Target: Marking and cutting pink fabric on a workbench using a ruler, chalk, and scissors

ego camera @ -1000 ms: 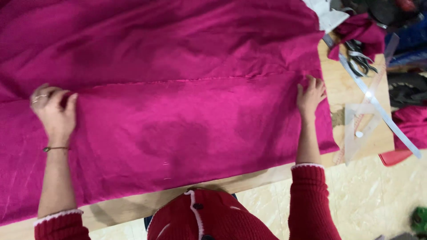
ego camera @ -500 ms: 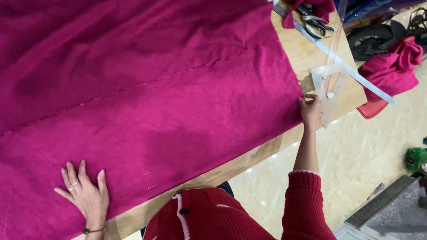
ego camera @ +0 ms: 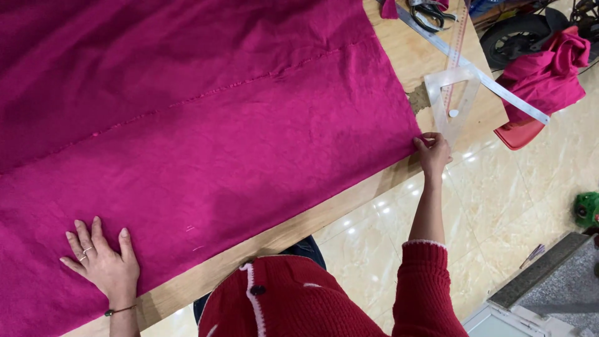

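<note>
- Nearest the camera: red knit sweater (ego camera: pixel 293 299) with white trim, at the bottom middle of the view.
- Left hand (ego camera: pixel 103 265) lies flat, palm down, on the magenta fabric (ego camera: pixel 206 131) close to the near counter edge; fingers (ego camera: pixel 93 234) spread apart, holding nothing, just pressing. Rings on two fingers, thin dark bracelet (ego camera: pixel 118 310) at the wrist.
- Right hand (ego camera: pixel 433 153) is out at the near right corner of the fabric, arm stretched in a red sleeve (ego camera: pixel 427 287). Its fingers are pinched together on the corner edge of the cloth.
- The magenta fabric is spread flat over most of the counter (ego camera: pixel 312 218), running off frame left and top. A frayed edge line crosses it on a slant, lower left to upper right; looks like one layer lying on another, can't tell for sure.
- Bare light wood of the counter shows as a strip along the near edge and at the right end.
- Just beyond the right hand: clear plastic triangle ruler (ego camera: pixel 452 103) flat on the wood, close to the fabric's right edge.
- Long metal ruler (ego camera: pixel 480 72) lies diagonally past it, its end overhanging the counter.
- Far right corner: scissors (ego camera: pixel 430 11) beside a small magenta scrap (ego camera: pixel 389 9).
- Off the counter to the right: bundle of the same magenta cloth (ego camera: pixel 546 75) on a red seat (ego camera: pixel 515 134); a dark wheel (ego camera: pixel 508 40) behind.
- Glossy beige tile floor (ego camera: pixel 499 212) below, green object (ego camera: pixel 586 209) at right edge.
</note>
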